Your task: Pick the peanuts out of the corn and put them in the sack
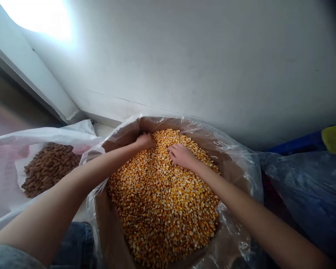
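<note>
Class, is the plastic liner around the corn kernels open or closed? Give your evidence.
Open: the clear plastic liner gapes wide, and the corn kernels lie bare, touched by the left hand and right hand.

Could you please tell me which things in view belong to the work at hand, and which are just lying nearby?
In use:
left hand
right hand
dried corn kernels
clear plastic liner

Lying nearby:
almonds
white plastic bag
blue plastic sheet
</note>
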A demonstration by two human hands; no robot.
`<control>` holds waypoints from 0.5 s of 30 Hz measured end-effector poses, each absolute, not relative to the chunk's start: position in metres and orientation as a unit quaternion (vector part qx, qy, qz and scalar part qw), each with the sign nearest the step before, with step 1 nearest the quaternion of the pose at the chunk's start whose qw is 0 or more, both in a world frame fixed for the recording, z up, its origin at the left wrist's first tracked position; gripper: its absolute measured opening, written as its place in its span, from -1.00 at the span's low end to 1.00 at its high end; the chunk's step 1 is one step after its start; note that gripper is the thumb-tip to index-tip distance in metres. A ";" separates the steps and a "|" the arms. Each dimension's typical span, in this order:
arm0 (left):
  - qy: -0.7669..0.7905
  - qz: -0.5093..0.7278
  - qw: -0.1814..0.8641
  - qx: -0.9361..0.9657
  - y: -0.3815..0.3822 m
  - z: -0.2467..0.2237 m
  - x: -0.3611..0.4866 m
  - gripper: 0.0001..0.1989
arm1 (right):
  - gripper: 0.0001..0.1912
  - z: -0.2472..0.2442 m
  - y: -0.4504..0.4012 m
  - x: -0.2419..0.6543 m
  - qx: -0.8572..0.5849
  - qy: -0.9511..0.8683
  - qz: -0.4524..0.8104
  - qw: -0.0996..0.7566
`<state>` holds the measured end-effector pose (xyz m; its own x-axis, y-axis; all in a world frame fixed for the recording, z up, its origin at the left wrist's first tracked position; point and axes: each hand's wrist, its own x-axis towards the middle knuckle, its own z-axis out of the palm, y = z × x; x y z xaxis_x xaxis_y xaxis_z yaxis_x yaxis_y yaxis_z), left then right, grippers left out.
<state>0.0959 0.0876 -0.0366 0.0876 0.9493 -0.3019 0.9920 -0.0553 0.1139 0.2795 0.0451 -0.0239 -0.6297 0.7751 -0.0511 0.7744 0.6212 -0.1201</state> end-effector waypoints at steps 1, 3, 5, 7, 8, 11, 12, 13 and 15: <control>0.696 -0.051 0.137 0.703 0.080 -0.042 0.101 -0.57 | -0.72 -0.026 0.034 0.277 -0.429 -0.900 0.075 -0.006; 0.736 -0.001 0.134 0.664 0.064 -0.052 0.107 -0.55 | -0.73 -0.025 0.013 0.272 -0.423 -0.899 0.110 -0.016; 0.767 0.089 0.181 0.609 0.045 -0.060 0.111 -0.58 | -0.73 -0.019 0.002 0.268 -0.391 -0.898 0.198 -0.030; 0.749 0.168 0.231 0.598 0.027 -0.063 0.113 -0.61 | -0.72 -0.007 0.005 0.269 -0.331 -0.878 0.341 -0.064; 0.722 0.191 0.257 0.613 0.019 -0.062 0.114 -0.63 | -0.71 -0.001 0.012 0.270 -0.306 -0.856 0.410 -0.078; 0.599 0.227 0.340 0.689 0.008 -0.052 0.116 -0.63 | -0.65 0.014 0.048 0.275 -0.336 -0.794 0.506 -0.036; 0.565 0.238 0.348 0.709 0.012 -0.048 0.114 -0.61 | -0.64 0.016 0.061 0.277 -0.377 -0.785 0.491 0.010; 0.542 0.248 0.337 0.729 0.019 -0.044 0.111 -0.61 | -0.64 0.016 0.072 0.279 -0.417 -0.781 0.461 0.059; 0.545 0.252 0.250 0.760 0.043 -0.040 0.101 -0.67 | -0.67 0.013 0.087 0.281 -0.474 -0.781 0.389 0.121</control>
